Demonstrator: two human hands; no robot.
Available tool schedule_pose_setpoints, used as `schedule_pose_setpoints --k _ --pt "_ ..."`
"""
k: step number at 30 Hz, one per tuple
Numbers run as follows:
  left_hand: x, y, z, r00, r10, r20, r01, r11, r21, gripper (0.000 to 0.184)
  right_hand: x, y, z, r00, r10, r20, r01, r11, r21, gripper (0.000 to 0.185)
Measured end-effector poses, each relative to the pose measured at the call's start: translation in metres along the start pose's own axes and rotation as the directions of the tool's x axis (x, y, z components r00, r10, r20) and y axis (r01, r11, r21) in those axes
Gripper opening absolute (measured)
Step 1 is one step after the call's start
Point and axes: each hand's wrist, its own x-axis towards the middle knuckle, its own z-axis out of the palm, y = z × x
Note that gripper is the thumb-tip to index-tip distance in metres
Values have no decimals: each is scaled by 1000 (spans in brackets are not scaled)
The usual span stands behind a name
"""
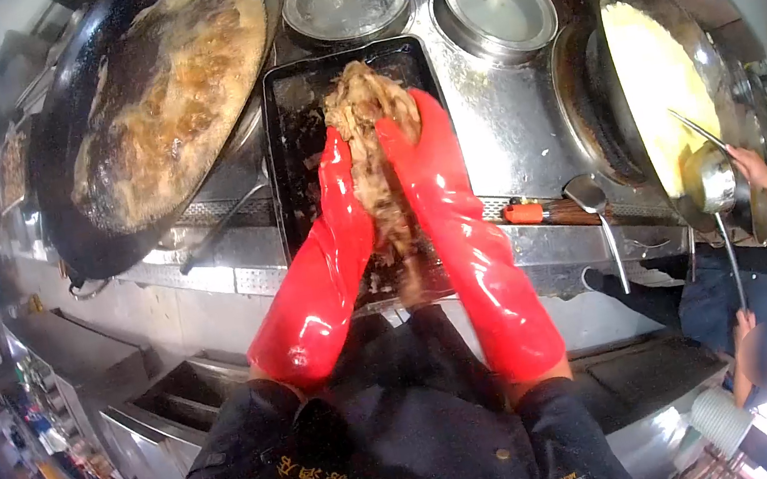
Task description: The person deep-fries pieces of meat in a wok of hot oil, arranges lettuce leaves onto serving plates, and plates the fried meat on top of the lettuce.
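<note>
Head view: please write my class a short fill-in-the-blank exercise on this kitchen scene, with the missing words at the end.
1. The gloves on the left hand and right hand are coloured ____.
2. Brown food is held between the hands, and the tray beneath is coloured ____.
3. The large wok of frothy brown liquid stands to the tray's ____.
4. Beyond the tray, the number of round metal pots is ____.

Missing words: red; black; left; two.

Steel counter (512, 136) leaves room right of the tray (296, 104), a pot (500, 9) blocking beyond.
</note>
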Motion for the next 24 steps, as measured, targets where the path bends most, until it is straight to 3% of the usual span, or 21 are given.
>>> schedule_pose_setpoints --k 1,2,4,7,8,10,11,14,16,17,18,20,22,24 --pt "18 -6 -28 931 -34 365 126 964 -232 59 3 -10 -12 967 -253 1 241 921 -306 57" --pt "10 -7 -15 948 30 318 46 972 -228 58 3 -23 -25 874 -478 81 434 696 -572 54" --pt "-1 -6 9 953 116 280 -52 972 -227 58 0 -52 -50 814 -564 140 534 631 -563 52" --pt "-11 -6 40 945 326 14 -326 944 55 57 -22 -85 -79 547 -802 239 761 357 -543 44" --pt "-22 -4 65 938 346 22 -346 937 38 57 -41 -94 -81 560 -794 237 758 375 -533 43" --pt "-46 -1 107 950 312 -26 -310 949 59 60 -71 -110 -78 698 -674 240 684 529 -503 39" --pt "-51 -1 116 950 309 -45 -306 950 69 60 -80 -116 -72 652 -721 234 691 439 -574 34" --pt "-69 5 145 885 439 -153 -399 886 235 62 -82 -113 -68 564 -804 189 750 403 -524 30" --pt "-70 11 136 836 514 -194 -447 841 304 62 -84 -117 -71 559 -803 206 767 407 -496 26" --pt "-59 16 108 794 589 -152 -542 798 263 56 -85 -116 -70 584 -801 127 762 488 -426 25" --pt "-71 30 135 741 662 -111 -633 744 215 50 -87 -124 -68 608 -792 49 754 558 -345 24" --pt "-102 20 168 756 632 -170 -569 763 308 51 -113 -144 -60 639 -753 159 745 553 -374 28" --pt "-109 27 161 799 550 -243 -487 829 274 54 -119 -149 -51 576 -773 267 775 412 -479 27" --pt "-105 30 147 785 526 -326 -446 846 291 58 -106 -149 -54 547 -802 240 804 423 -419 27"
